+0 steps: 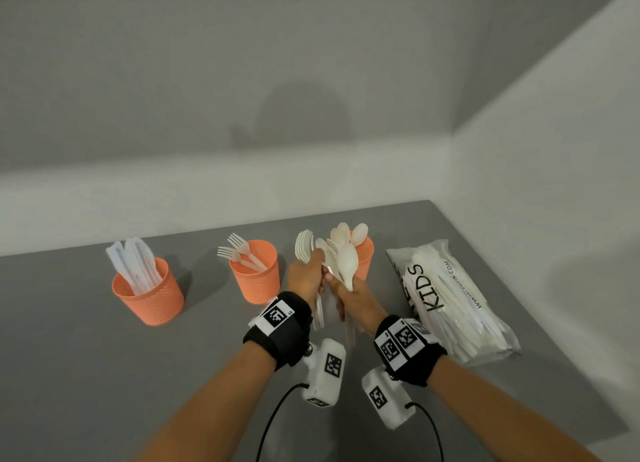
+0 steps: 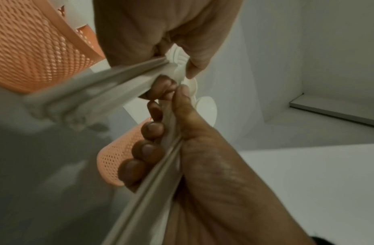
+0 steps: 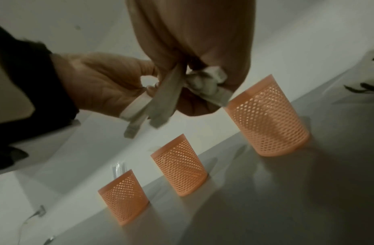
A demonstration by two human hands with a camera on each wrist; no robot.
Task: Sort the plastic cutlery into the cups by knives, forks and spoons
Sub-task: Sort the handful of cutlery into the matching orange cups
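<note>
Grey tabletop [image 1: 86,375], three orange mesh cups. Left hand [image 1: 306,274] clutching forks [image 1: 304,250], right hand [image 1: 349,297] gripping spoons [image 1: 346,253], both just in front of the spoon cup [image 1: 364,260]. Splitting the mixed handful, probably; next, spoons into that cup, forks into the fork cup [image 1: 255,274] left of it.

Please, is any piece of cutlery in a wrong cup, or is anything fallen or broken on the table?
Nothing stands out. The knives stand in the left cup, the forks in the middle cup. Both are upright. The left hand grips forks, the right hand spoons.
</note>
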